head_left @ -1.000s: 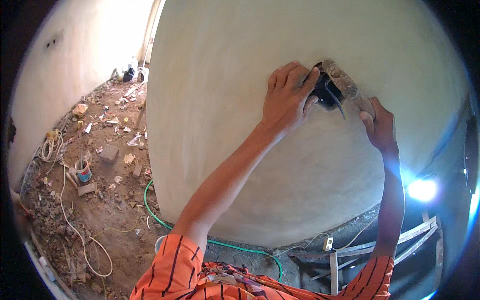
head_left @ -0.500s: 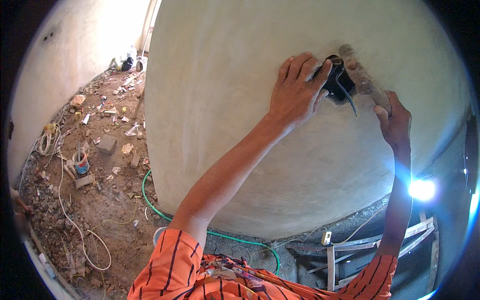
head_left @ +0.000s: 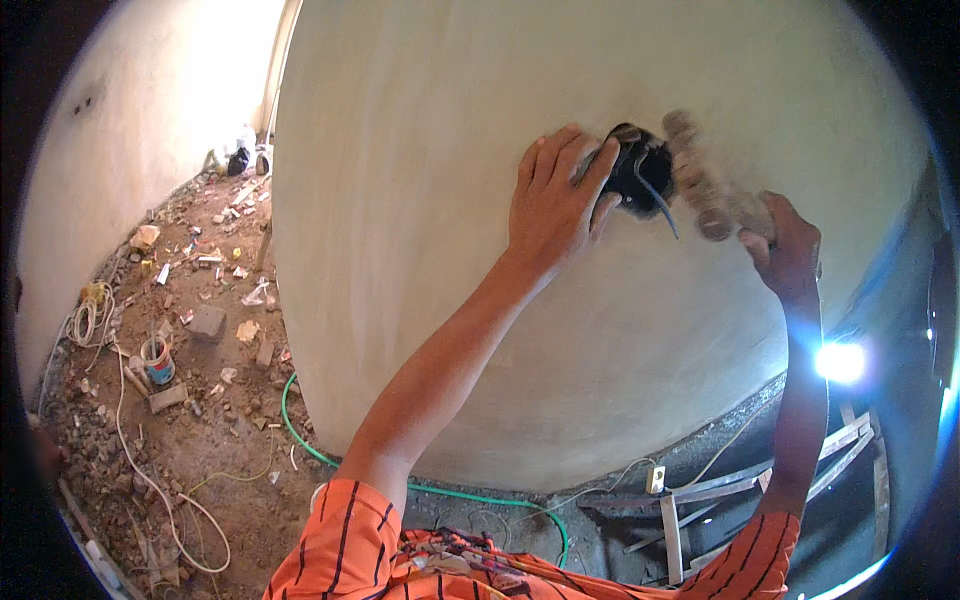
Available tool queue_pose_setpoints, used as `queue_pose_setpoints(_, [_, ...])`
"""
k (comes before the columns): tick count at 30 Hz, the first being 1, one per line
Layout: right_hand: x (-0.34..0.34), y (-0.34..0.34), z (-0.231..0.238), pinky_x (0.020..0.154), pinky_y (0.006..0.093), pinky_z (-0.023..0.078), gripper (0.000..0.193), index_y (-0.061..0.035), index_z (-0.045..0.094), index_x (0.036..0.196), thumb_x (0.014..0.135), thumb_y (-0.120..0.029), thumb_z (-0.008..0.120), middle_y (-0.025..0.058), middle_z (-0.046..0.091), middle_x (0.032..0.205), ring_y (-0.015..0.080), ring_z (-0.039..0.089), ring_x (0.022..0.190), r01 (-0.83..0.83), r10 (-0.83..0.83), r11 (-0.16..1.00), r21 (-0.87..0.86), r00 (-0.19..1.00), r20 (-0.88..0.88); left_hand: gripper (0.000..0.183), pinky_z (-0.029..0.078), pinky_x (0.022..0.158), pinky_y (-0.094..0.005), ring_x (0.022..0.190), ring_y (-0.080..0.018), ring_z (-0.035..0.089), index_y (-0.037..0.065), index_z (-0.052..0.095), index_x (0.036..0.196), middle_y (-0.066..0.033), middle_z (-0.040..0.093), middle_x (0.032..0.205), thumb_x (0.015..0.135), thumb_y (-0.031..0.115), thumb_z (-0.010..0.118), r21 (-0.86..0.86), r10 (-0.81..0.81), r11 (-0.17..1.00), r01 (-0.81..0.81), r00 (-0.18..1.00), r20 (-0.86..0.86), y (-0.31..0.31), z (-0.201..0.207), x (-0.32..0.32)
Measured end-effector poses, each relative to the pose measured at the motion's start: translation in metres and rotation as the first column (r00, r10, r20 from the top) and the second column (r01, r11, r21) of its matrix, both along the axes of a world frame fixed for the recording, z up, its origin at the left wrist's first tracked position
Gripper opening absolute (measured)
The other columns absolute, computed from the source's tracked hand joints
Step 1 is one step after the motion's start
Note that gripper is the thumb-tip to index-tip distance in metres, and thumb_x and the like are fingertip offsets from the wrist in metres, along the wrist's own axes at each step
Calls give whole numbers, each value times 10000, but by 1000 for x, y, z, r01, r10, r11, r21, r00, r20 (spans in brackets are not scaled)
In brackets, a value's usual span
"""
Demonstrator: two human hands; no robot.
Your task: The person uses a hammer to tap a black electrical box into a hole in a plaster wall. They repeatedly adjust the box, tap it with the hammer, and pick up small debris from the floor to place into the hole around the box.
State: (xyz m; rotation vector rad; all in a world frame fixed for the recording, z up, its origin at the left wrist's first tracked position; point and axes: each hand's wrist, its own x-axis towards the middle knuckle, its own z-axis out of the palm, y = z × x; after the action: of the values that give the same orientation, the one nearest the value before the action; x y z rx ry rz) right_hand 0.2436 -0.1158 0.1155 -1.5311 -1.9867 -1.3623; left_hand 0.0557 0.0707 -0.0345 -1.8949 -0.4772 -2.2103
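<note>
A black electrical box (head_left: 645,170) sits in a cut-out of the plastered wall (head_left: 430,280), with a dark cable (head_left: 657,197) hanging out of it. My left hand (head_left: 555,195) grips its left edge, the index finger and thumb bent over the rim and the other fingers lying against the plaster. To the right of the box, my right hand (head_left: 790,245) is closed round the short handle of a hammer (head_left: 712,218). Its dusty, rounded head is smeared by motion close to the box's right edge. What the left fingertips touch inside the box is partly hidden.
Rubble and scraps cover the dirt floor (head_left: 240,420) on the left, with a bucket (head_left: 158,360) and coiled white cable (head_left: 92,315). A green hose (head_left: 470,495) runs along the wall's foot. At lower right stands a metal frame (head_left: 670,535); a bright light (head_left: 842,363) shines near my right forearm.
The hammer head has swung to a different angle beside the box. The wall, box and left hand appear shifted left and slightly down in the picture; the left grip stays the same.
</note>
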Motion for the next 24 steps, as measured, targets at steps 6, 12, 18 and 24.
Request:
queue_pose_setpoints(6, [2, 10, 13, 588, 402, 475, 594, -59, 567, 970, 724, -598, 606, 122, 585, 778, 317, 602, 690, 1, 31, 996, -84, 927, 373, 531, 292, 1026, -455, 1218, -261, 369, 132, 533, 1229, -74, 449, 1193, 742, 262, 700, -35, 53, 998, -55, 997, -50, -4, 0, 2])
queue_pose_setpoints(12, [-5, 28, 14, 629, 419, 479, 590, -108, 584, 986, 686, -615, 618, 98, 588, 821, 290, 618, 738, 163, -153, 987, 17, 883, 444, 496, 275, 1033, -468, 1233, -276, 347, 135, 552, 1207, -76, 415, 1219, 744, 243, 692, -78, 78, 993, -88, 989, -123, -6, 2, -4])
queue_pose_setpoints(18, [-21, 12, 10, 641, 436, 488, 537, -167, 562, 1031, 731, -613, 578, 84, 570, 826, 290, 619, 768, 185, -128, 979, -81, 877, 463, 383, 261, 1037, -477, 1250, -285, 326, 117, 617, 1081, -76, 420, 1220, 715, 202, 687, -64, 63, 995, -71, 992, -110, -2, -1, -1])
queue_pose_setpoints(24, [-23, 28, 19, 618, 453, 498, 527, -198, 556, 1017, 745, -648, 523, 76, 564, 834, 288, 624, 781, 358, -314, 932, -47, 868, 384, 415, 276, 1006, -484, 1211, -339, 368, 63, 611, 1029, -124, 455, 1212, 646, 202, 694, -5, 132, 991, -133, 987, -93, -2, 2, 5])
